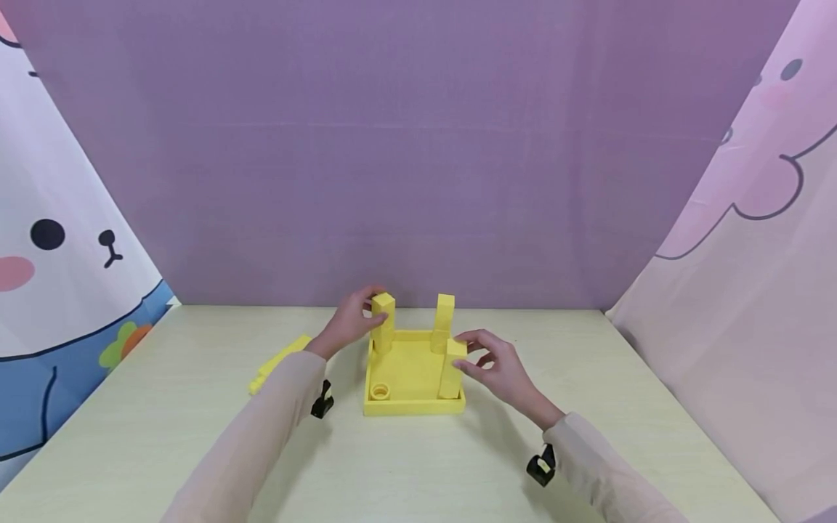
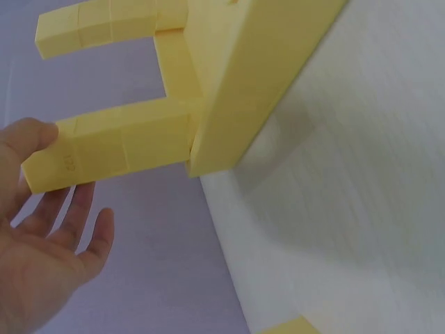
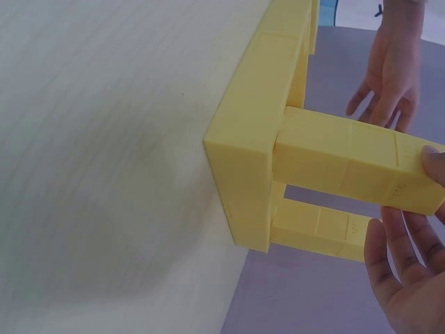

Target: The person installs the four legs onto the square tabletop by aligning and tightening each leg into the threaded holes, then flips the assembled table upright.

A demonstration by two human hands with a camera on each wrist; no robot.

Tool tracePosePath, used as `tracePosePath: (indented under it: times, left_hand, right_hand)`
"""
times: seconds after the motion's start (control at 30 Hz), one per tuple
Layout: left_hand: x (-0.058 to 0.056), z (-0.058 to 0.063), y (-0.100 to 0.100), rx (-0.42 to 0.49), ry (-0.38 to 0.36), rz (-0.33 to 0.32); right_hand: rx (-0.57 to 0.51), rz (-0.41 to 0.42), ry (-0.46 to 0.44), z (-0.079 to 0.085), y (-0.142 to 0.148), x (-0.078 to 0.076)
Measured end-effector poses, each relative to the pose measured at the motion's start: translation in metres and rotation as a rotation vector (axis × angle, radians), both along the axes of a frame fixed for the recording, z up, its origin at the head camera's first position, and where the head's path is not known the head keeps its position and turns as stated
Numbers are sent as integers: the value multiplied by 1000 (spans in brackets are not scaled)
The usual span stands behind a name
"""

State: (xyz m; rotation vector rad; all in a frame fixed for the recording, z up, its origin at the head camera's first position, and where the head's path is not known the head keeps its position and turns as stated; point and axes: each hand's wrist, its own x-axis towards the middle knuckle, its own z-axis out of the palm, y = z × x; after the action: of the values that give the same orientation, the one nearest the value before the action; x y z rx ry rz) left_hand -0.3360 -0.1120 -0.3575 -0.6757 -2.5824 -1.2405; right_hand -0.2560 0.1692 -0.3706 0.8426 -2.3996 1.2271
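A square yellow base (image 1: pixel 415 407) with a raised rim lies on the table, three yellow legs standing at its corners. My left hand (image 1: pixel 353 319) pinches the top of the far-left leg (image 1: pixel 383 323) between thumb and fingers; the left wrist view shows the grip on this leg (image 2: pixel 104 149). With thumb and fingertips my right hand (image 1: pixel 500 365) holds the top of the near-right leg (image 1: pixel 451 370), a leg (image 3: pixel 348 156) marked with small numbers. The far-right leg (image 1: pixel 444 319) stands untouched. At the near-left corner a round socket (image 1: pixel 380 392) shows.
Another yellow piece (image 1: pixel 277 363) lies on the table left of the base, partly hidden by my left forearm. A purple cloth (image 1: pixel 392 160) hangs behind the table (image 1: pixel 405 465), with printed curtains (image 1: pixel 771 290) at both sides.
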Motion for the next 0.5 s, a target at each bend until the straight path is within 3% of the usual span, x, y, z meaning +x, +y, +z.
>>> tracePosePath:
  times: [0.23, 0.5]
  left_hand:
    - [-5, 6, -4, -39, -72, -63]
    - [-5, 4, -4, -41, -74, -53]
  right_hand:
    - [3, -2, -1, 0, 0, 0]
    - [3, 0, -5, -1, 1, -1]
